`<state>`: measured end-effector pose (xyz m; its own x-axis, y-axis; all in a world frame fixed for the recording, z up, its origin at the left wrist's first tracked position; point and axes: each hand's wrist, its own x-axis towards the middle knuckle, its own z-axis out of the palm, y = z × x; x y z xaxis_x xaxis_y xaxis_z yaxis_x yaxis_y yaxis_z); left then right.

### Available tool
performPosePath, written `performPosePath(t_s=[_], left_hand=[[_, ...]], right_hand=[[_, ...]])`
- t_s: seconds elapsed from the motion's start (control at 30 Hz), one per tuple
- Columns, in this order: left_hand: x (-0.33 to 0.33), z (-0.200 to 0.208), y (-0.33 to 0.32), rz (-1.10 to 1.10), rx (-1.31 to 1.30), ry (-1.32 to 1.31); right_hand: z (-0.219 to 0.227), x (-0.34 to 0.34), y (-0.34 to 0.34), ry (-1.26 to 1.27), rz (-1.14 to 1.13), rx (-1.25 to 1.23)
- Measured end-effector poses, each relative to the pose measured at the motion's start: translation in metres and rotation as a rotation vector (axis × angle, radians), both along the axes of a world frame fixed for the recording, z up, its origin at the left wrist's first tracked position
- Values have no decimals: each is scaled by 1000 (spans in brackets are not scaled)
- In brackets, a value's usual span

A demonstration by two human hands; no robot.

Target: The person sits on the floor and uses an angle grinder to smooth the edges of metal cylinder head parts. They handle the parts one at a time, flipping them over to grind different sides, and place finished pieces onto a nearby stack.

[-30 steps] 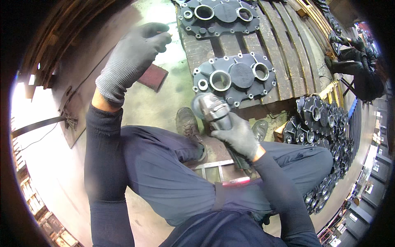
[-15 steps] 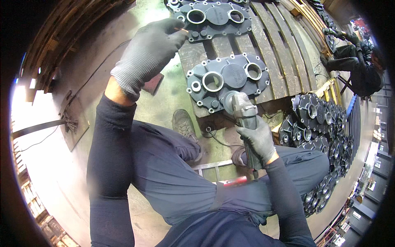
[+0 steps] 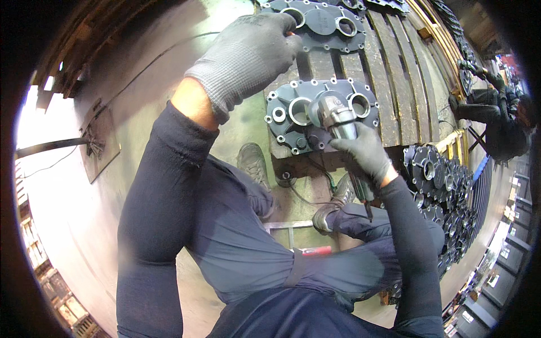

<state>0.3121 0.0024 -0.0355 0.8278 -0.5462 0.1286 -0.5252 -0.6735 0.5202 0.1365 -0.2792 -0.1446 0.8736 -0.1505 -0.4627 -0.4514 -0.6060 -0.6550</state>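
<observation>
Your right hand (image 3: 366,151) grips the body of a hand grinder (image 3: 338,115), fingers wrapped around it behind its metal head. The grinder is tilted, head forward, and its disc (image 3: 319,107) lies over the near metal cover (image 3: 288,130), between the two round openings. Whether the disc touches the surface cannot be told from this view. The near cover lies flat at the close edge of the wooden pallet (image 3: 389,79), directly in front of you.

Your left hand (image 3: 248,59) is raised ahead and to the left, gloved in grey, with the fingers curled inward. A small orange spot shows at the fingertips; you cannot tell whether they hold anything. In view, this hand overlaps the left part of the far metal cover (image 3: 321,23), which lies farther back on the pallet; contact is unclear.

More dark covers are piled in a stack (image 3: 442,177) to your right, beside the pallet. A red object (image 3: 315,250) is near your lap. Another person (image 3: 499,121) sits at the far right.
</observation>
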Motion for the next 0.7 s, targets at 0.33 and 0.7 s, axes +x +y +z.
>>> performPosePath(t_s=[0.33, 0.7], left_hand=[[9, -4, 20, 20, -16, -6], [4, 14, 38, -6, -137, 173]], right_hand=[[3, 94, 13, 230, 160, 23], [30, 84, 62, 185, 749, -561]])
